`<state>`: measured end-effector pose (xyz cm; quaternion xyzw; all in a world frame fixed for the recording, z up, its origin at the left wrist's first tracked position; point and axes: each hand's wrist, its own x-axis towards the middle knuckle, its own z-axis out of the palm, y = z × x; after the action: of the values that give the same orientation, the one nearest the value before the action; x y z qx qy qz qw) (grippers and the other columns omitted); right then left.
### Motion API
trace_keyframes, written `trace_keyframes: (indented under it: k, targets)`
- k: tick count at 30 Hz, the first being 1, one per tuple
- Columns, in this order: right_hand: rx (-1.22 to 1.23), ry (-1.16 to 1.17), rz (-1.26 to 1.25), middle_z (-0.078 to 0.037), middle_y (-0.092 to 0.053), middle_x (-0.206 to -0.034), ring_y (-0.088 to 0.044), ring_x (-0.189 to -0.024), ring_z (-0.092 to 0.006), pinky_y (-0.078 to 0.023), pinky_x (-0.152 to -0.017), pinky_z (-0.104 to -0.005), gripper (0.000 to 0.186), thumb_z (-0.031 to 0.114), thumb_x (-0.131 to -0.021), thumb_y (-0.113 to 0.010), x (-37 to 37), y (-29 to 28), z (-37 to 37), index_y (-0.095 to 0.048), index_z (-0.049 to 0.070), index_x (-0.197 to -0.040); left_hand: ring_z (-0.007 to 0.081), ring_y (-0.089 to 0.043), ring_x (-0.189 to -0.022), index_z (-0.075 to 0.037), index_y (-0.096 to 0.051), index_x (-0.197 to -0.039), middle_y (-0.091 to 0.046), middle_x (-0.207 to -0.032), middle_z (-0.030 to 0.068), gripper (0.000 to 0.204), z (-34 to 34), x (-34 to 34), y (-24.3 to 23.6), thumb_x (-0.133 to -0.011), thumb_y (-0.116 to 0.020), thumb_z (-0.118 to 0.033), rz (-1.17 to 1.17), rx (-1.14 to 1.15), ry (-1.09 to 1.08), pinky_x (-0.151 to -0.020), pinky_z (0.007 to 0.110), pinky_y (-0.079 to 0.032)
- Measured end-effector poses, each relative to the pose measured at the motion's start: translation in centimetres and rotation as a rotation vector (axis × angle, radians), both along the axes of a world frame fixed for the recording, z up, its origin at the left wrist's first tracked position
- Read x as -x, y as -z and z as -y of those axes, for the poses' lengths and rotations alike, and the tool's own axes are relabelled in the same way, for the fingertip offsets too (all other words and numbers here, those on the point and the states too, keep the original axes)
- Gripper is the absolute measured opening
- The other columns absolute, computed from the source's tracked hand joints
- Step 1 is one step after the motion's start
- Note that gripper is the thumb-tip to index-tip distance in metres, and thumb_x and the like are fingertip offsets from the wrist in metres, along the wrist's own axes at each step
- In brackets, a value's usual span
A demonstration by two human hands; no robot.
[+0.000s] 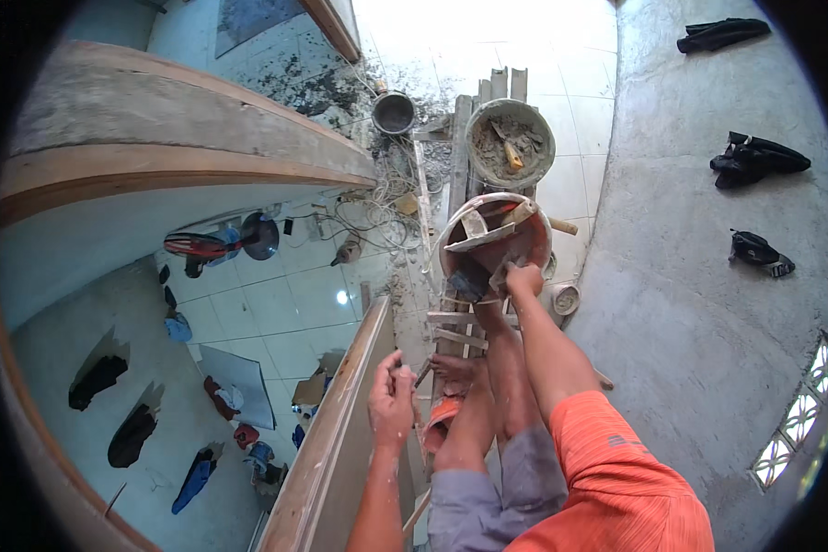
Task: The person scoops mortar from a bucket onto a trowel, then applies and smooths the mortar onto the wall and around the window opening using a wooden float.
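One right hand (524,279) closes around a greyish tool (500,275), its kind unclear from here, at the near rim of a reddish bucket (517,248) beside the mortar bucket (551,152). The left hand (392,403) hangs half-curled, apparently empty, near a wood-edged partition (329,416).

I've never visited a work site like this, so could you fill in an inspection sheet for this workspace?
Surface: rough planks under two buckets.
Job's things: upper bucket with grey mix and yellow-handled trowel; lower bucket with a float-like tool.
Clutter: dark debris and a small black bucket on the tiled floor.
Hands: right hand grips a greyish flat piece, kind unclear; left hand raised, nothing seen in it.
Cables: pale cords tangled on the floor.
Surroundings: grey wall with a patterned vent.
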<state>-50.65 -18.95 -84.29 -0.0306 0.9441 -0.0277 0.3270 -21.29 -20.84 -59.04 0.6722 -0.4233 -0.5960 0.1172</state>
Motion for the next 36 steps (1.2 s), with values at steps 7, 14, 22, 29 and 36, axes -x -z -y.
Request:
trace_keyframes:
  k: [7,14,22,29,36]
  targets:
    - [0.079,0.003,-0.137,-0.028,-0.068,-0.118,-0.066,-0.112,-0.0412,-0.053,-0.097,-0.0454,0.069,0.038,-0.078,-0.081,1.0,8.7,-0.9,-0.054,-0.006,-0.124,0.0068,-0.056,-0.074,-0.005,-0.061,-0.135,-0.067,-0.088,0.0014,0.040,-7.1,0.8,7.5,-0.099,-0.065,-0.023,-0.067,-0.134,0.126,-0.068,0.026,-0.050]
    - [0.150,0.114,0.090,-0.026,-0.072,-0.109,-0.070,-0.104,-0.0402,-0.053,-0.092,-0.0457,0.059,0.038,-0.072,-0.083,2.7,5.6,-1.5,-0.070,-0.003,-0.113,0.0190,-0.065,-0.081,-0.004,-0.064,-0.129,-0.070,-0.093,0.0126,0.037,4.3,9.7,7.8,-0.099,-0.064,-0.025,-0.074,0.133,0.407,-0.075,0.034,-0.053]
    - [0.084,0.000,0.205,-0.027,-0.072,-0.108,-0.069,-0.104,-0.0421,-0.054,-0.094,-0.0471,0.061,0.044,-0.071,-0.079,4.2,4.2,-1.7,-0.072,0.000,-0.113,0.0422,-0.067,-0.099,-0.004,-0.069,-0.119,-0.071,-0.107,0.0222,0.029,16.2,23.4,20.6,-0.094,-0.060,-0.016,-0.074,0.556,0.747,-0.086,0.048,-0.053]
    - [-0.005,-0.256,0.150,-0.027,-0.072,-0.108,-0.071,-0.102,-0.0408,-0.055,-0.092,-0.0473,0.063,0.050,-0.076,-0.077,3.4,6.6,-0.8,-0.073,-0.005,-0.107,0.0368,-0.068,-0.108,-0.012,-0.071,-0.120,-0.072,-0.115,0.0172,0.034,16.3,28.9,25.3,-0.089,-0.060,-0.020,0.399,0.281,1.296,-0.091,0.048,-0.055]
    - [0.072,0.014,0.356,-0.028,-0.072,-0.106,-0.070,-0.101,-0.0423,-0.054,-0.090,-0.0483,0.063,0.047,-0.077,-0.076,3.7,4.6,-0.5,-0.069,-0.007,-0.110,0.0317,-0.070,-0.105,-0.023,-0.070,-0.123,-0.074,-0.114,0.0083,0.039,16.4,30.2,27.3,-0.084,-0.067,-0.025,0.376,0.378,1.539,-0.088,0.045,-0.056]
